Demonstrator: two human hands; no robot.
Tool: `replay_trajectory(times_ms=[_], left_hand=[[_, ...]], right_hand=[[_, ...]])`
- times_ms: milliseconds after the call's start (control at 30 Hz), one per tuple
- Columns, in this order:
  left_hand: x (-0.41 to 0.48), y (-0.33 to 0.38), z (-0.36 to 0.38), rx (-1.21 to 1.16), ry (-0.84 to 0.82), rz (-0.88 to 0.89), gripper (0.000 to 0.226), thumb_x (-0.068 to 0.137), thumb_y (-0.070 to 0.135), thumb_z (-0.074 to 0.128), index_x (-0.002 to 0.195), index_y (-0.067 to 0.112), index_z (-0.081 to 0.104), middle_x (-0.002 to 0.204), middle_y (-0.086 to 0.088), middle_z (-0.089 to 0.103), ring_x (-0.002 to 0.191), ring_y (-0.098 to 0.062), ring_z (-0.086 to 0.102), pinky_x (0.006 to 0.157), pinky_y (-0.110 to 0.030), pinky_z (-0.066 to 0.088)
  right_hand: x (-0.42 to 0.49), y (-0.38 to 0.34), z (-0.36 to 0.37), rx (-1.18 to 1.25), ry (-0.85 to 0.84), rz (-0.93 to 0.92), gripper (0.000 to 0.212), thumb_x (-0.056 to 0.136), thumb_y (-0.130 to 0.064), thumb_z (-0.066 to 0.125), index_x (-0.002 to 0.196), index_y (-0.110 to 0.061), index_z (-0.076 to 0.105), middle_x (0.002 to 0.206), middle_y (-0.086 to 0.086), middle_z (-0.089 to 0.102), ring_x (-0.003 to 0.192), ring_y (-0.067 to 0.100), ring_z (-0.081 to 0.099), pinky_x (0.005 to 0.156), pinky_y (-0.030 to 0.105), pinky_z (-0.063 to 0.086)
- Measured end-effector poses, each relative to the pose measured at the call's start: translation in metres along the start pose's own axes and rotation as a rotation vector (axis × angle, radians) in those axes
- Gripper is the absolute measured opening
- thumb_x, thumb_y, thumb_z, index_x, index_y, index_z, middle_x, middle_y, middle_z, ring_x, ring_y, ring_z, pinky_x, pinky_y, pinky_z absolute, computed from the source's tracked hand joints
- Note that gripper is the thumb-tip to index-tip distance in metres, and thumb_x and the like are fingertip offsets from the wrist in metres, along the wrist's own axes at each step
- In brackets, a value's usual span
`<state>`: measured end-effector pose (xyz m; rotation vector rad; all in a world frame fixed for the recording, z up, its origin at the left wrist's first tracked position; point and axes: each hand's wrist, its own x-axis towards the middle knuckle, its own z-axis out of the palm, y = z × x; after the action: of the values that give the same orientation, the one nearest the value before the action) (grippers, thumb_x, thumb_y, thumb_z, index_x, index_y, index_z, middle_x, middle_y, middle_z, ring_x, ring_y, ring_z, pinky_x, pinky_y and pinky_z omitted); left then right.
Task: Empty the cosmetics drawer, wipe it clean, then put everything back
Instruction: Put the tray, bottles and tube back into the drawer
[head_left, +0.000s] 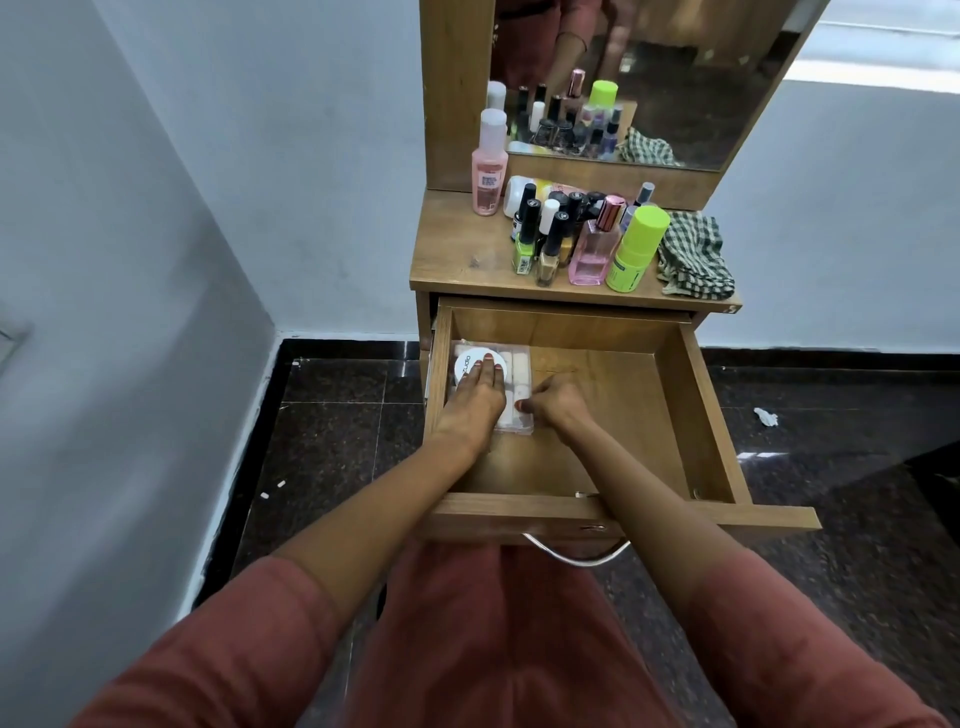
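The wooden drawer (691, 395) is pulled fully out. In its left part lies a clear plastic case (519, 364) with pale compartments, and a round white compact (470, 366) lies on top of it. My left hand (475, 397) rests flat on the compact, fingers straight. My right hand (553, 402) pinches the case's right near edge. The rest of the drawer floor is bare wood. On the dresser top stand several nail polish bottles (540, 236), a pink perfume bottle (595, 249), a lime-green bottle (636, 249) and a tall pink bottle (489, 166).
A green checked cloth (693, 257) lies crumpled at the right of the dresser top (457, 254). A mirror (675, 78) rises behind the bottles. The drawer's metal handle (571, 553) is near my lap. Dark tiled floor surrounds the dresser, with a white scrap (766, 415) at right.
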<state>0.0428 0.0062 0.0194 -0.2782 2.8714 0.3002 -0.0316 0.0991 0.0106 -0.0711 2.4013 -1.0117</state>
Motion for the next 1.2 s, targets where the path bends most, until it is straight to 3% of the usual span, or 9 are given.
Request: replay_trajectory(times_ms=[200,300,433,533,633,800,900,1033,1200], left_hand=[[0.006,-0.001,0.005,0.023,0.062,-0.022,0.072,0.087,-0.015,0.039,0.144,-0.001,-0.002,0.154,-0.020,-0.004,0.144,-0.030,0.000,0.117,-0.037,0.012],[0.009,-0.002,0.006,0.004,0.086,-0.014,0.068,0.089,-0.015,0.036,0.144,-0.001,0.000,0.154,-0.019,-0.004,0.144,-0.030,0.000,0.117,-0.037,0.012],[0.011,-0.005,0.002,-0.064,0.102,-0.003,0.062,0.091,-0.012,0.035,0.145,0.001,0.007,0.155,-0.017,0.002,0.144,-0.029,0.006,0.116,-0.036,0.017],[0.013,-0.010,-0.003,-0.093,0.111,0.019,0.045,0.093,-0.005,0.037,0.137,0.000,0.033,0.145,-0.021,0.032,0.130,-0.033,0.039,0.106,-0.037,0.036],[0.021,-0.015,-0.006,-0.088,0.138,-0.017,0.031,0.089,-0.005,0.044,0.119,0.000,0.050,0.119,-0.017,0.054,0.102,-0.030,0.060,0.086,-0.036,0.051],[0.026,-0.016,-0.009,-0.038,0.187,-0.036,0.036,0.087,-0.009,0.044,0.123,-0.003,0.049,0.123,-0.019,0.050,0.112,-0.031,0.053,0.090,-0.036,0.050],[0.027,-0.015,-0.008,0.007,0.237,-0.044,0.038,0.088,-0.007,0.044,0.126,-0.004,0.045,0.126,-0.019,0.048,0.116,-0.032,0.049,0.090,-0.037,0.050],[0.030,-0.015,-0.008,0.032,0.264,-0.077,0.038,0.087,-0.008,0.044,0.125,-0.003,0.045,0.125,-0.019,0.049,0.116,-0.031,0.049,0.089,-0.036,0.050],[0.030,-0.014,-0.007,0.015,0.291,-0.076,0.038,0.088,-0.008,0.044,0.126,-0.003,0.044,0.127,-0.019,0.048,0.118,-0.031,0.048,0.091,-0.036,0.049]], right_hand=[[-0.001,0.002,0.001,0.025,0.023,-0.077,0.028,0.083,-0.010,0.065,0.059,-0.015,0.051,0.080,0.011,0.059,0.074,0.019,0.054,0.051,0.021,0.037],[0.000,0.001,0.001,0.013,0.018,-0.101,0.012,0.083,-0.011,0.064,0.077,-0.001,0.064,0.082,0.012,0.060,0.077,0.020,0.055,0.062,0.028,0.042],[0.001,0.001,0.001,-0.098,0.072,-0.140,0.021,0.081,-0.013,0.066,0.095,0.004,0.065,0.097,0.019,0.067,0.087,0.028,0.061,0.077,0.035,0.049],[-0.001,-0.012,0.001,-0.108,0.136,-0.243,0.028,0.078,-0.005,0.069,0.104,0.006,0.062,0.106,0.020,0.065,0.100,0.030,0.061,0.091,0.039,0.049],[-0.003,-0.027,0.004,-0.042,0.081,-0.283,0.023,0.077,0.007,0.063,0.101,0.007,0.064,0.092,0.024,0.066,0.082,0.025,0.060,0.079,0.035,0.052],[0.004,-0.032,0.016,0.004,0.131,-0.341,0.031,0.078,0.013,0.044,0.098,0.006,0.067,0.097,0.022,0.069,0.060,0.007,0.049,0.047,0.003,0.037],[0.007,-0.033,0.019,0.045,0.153,-0.366,0.036,0.080,0.012,0.041,0.105,0.004,0.066,0.103,0.019,0.068,0.073,0.010,0.052,0.050,-0.001,0.037],[0.008,-0.033,0.022,0.070,0.183,-0.375,0.036,0.077,0.013,0.040,0.103,0.007,0.065,0.081,0.016,0.065,0.067,0.012,0.049,0.050,0.006,0.034],[0.007,-0.032,0.020,0.067,0.162,-0.401,0.041,0.078,0.014,0.041,0.111,0.004,0.063,0.100,0.018,0.069,0.080,0.014,0.052,0.055,0.001,0.035]])
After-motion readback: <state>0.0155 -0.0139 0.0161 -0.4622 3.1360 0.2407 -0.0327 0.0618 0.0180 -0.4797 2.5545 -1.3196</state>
